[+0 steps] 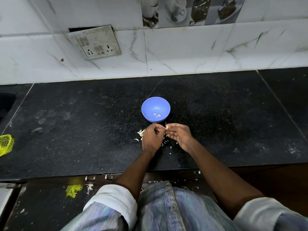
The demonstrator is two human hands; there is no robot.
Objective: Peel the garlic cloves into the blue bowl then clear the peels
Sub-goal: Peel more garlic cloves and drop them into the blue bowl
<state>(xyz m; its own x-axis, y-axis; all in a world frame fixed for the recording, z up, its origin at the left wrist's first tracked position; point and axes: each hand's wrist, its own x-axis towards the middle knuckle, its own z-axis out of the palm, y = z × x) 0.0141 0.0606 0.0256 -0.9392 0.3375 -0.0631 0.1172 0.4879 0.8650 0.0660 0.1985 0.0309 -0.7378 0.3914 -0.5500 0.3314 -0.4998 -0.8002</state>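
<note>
Both forearms reach up from the bottom of the frame and meet just below its centre. The left hand (pixel 151 139) shows its back, fingers curled inward. The right hand (pixel 179 135) lies palm-up just beside it, thumb and forefinger pinching together.

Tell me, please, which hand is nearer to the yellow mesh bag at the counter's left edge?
Left. The left hand lies just in front of the blue bowl, on the side toward the yellow mesh bag; the right hand lies farther right.
</note>
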